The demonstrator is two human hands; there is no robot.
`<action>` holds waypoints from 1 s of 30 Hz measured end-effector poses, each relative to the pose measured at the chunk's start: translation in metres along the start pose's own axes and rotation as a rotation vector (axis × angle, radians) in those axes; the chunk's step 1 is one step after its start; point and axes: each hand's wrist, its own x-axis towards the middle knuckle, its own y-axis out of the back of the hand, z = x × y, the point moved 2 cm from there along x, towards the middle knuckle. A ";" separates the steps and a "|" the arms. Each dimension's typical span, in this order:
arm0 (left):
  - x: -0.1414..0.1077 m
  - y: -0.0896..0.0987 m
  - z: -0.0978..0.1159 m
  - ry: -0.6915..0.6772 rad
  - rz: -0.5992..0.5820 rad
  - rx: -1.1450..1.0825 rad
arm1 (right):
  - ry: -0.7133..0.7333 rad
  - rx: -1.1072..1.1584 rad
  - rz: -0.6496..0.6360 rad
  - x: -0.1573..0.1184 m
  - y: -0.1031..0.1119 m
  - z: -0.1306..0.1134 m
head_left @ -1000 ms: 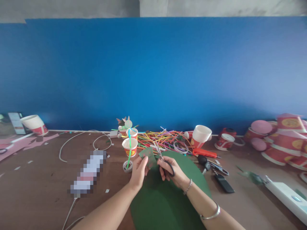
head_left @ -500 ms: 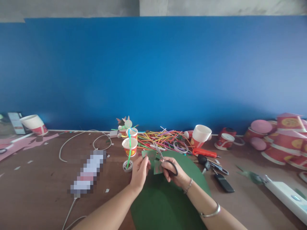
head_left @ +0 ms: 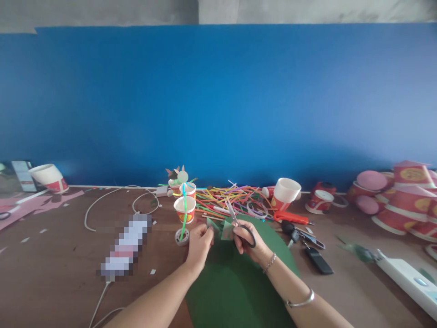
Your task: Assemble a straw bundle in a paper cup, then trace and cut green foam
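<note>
My left hand (head_left: pixel 199 248) pinches a small pale green piece of paper (head_left: pixel 210 224) between thumb and fingers, partly hidden by them. In my right hand (head_left: pixel 254 243) are scissors (head_left: pixel 231 210) with black handles, blades pointing up and away to the left. A second pale green piece of paper (head_left: pixel 226 231) is pinched by the fingers of that same hand, just below the blades. The two pieces are apart. Beneath both hands lies a large dark green sheet with a rounded edge (head_left: pixel 235 287).
Many coloured pipe cleaners (head_left: pixel 232 196) lie behind my hands. Left of them stand paper cups (head_left: pixel 184 213) beside a tape roll (head_left: pixel 181 237). Rightward are a white-and-red cup (head_left: pixel 286 191), an orange cutter (head_left: pixel 292 217), keys (head_left: pixel 290 230) and a glue gun (head_left: pixel 406 278). A blurred device (head_left: pixel 126 246) sits left.
The piece in my left hand has turned and tilted as the fingers curled in. The scissors and the other piece have shifted slightly right, the piece also upward.
</note>
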 end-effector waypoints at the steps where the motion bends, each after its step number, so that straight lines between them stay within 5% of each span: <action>1: 0.000 0.001 0.002 -0.030 0.035 0.016 | -0.002 -0.013 0.007 0.000 0.000 0.001; 5: -0.006 0.006 0.018 -0.173 0.200 0.098 | -0.014 -0.060 0.058 0.001 -0.001 0.001; 13: -0.015 -0.007 0.024 -0.147 -0.229 0.062 | 0.023 -0.123 0.104 0.002 -0.003 -0.002; 21: -0.005 -0.003 0.014 -0.079 -0.049 -0.200 | 0.017 -0.132 -0.097 -0.001 -0.021 0.000; 30: -0.008 -0.003 0.015 -0.069 -0.086 -0.118 | -0.005 -0.207 -0.165 -0.005 -0.033 0.007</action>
